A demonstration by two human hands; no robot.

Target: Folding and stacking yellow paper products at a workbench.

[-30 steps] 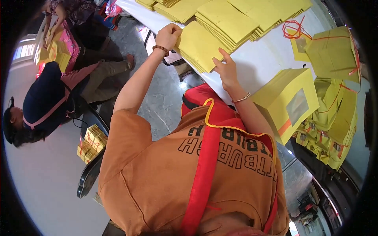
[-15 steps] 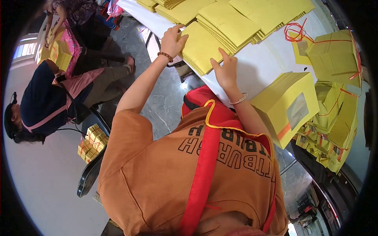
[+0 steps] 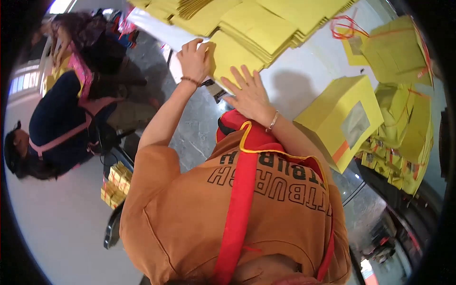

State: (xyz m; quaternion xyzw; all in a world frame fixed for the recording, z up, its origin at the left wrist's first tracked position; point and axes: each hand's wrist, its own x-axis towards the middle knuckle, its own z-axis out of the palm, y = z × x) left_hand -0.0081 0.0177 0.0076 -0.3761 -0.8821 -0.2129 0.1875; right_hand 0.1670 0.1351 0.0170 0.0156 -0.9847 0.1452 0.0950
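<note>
A flat stack of yellow paper pieces [image 3: 232, 50] lies at the near edge of the white-topped table [image 3: 289, 76]. At its left side is my left hand [image 3: 194, 62], with the fingers bent, the thumb apart from them and the fingertips partly hidden; it appears to touch the stack's edge. My right hand [image 3: 251, 95] is over the stack's near edge, palm down with fingers spread, holding nothing. It covers part of that edge. More overlapping yellow stacks [image 3: 259, 21] extend behind and to the right.
A yellow folded piece with a grey window [image 3: 339, 123] stands right of my forearm. Beyond it are red-tied yellow bundles [image 3: 399, 47] and tangled red string [image 3: 349, 28]. Left, a co-worker in dark blue [image 3: 59, 123] sits near smaller tied yellow bundles [image 3: 116, 183].
My right hand has drawn nearer and left, its fingers now spread. My left hand has shifted slightly toward me, its fingers more bent. The whole view has shifted slightly.
</note>
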